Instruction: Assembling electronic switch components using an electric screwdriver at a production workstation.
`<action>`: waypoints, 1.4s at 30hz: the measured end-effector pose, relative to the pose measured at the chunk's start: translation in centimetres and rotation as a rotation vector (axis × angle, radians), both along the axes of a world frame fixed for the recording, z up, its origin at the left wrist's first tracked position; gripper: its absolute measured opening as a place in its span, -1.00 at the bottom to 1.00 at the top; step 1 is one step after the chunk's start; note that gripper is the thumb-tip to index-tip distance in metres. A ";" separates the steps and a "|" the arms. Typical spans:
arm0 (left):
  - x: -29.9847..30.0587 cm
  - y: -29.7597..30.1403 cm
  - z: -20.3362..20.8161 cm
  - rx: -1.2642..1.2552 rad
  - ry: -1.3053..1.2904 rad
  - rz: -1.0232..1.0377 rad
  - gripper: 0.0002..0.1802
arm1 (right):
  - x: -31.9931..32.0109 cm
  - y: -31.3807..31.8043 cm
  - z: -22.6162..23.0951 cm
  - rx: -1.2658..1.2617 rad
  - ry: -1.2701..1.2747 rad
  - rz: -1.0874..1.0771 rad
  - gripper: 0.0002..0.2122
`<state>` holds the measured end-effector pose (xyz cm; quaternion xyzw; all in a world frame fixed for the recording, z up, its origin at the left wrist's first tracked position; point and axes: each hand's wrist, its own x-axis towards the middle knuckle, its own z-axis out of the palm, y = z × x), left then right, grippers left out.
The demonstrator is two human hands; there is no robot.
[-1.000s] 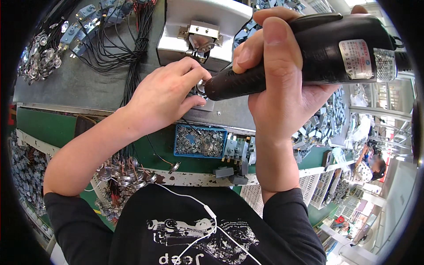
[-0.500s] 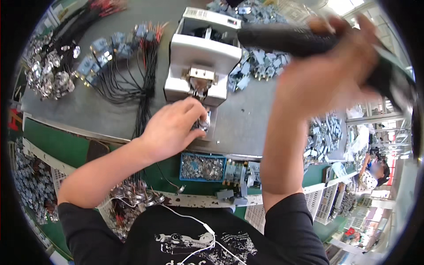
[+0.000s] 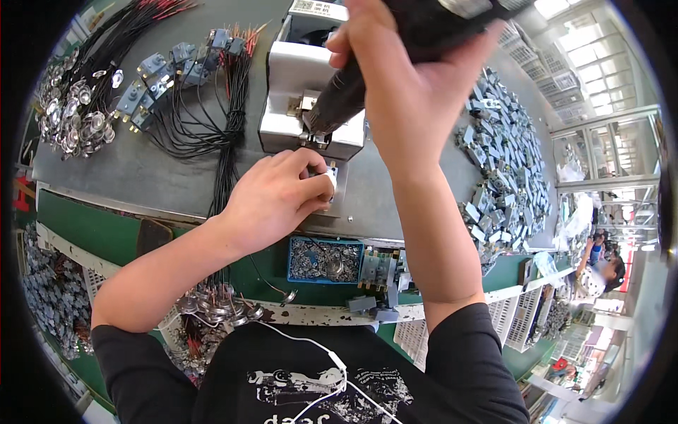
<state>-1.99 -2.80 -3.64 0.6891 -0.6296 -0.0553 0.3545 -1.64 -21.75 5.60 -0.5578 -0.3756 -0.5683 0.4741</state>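
Observation:
My right hand is wrapped round a black power screwdriver, its nose tilted down to the left. The driver's tip is at the metal front of a white screw feeder and partly hides it. Just in front of the feeder, my left hand is closed, thumb and fingers pinching a small shiny part over a metal plate. The fingers cover most of that part, so its kind does not show.
Black wires with grey switches lie left of the feeder, beside shiny round metal parts. Many grey switches are heaped on the right. A blue tray of small metal pieces sits at the front edge, near several grey switches.
My right hand has swung the screwdriver from the upper right leftward and down to the feeder's front. My left hand stays at the same place, with its fingers shifted slightly.

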 end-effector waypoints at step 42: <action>-0.1 0.6 -0.6 0.082 -0.020 0.068 -0.57 | -12.4 4.3 1.0 0.246 0.756 -0.377 -0.77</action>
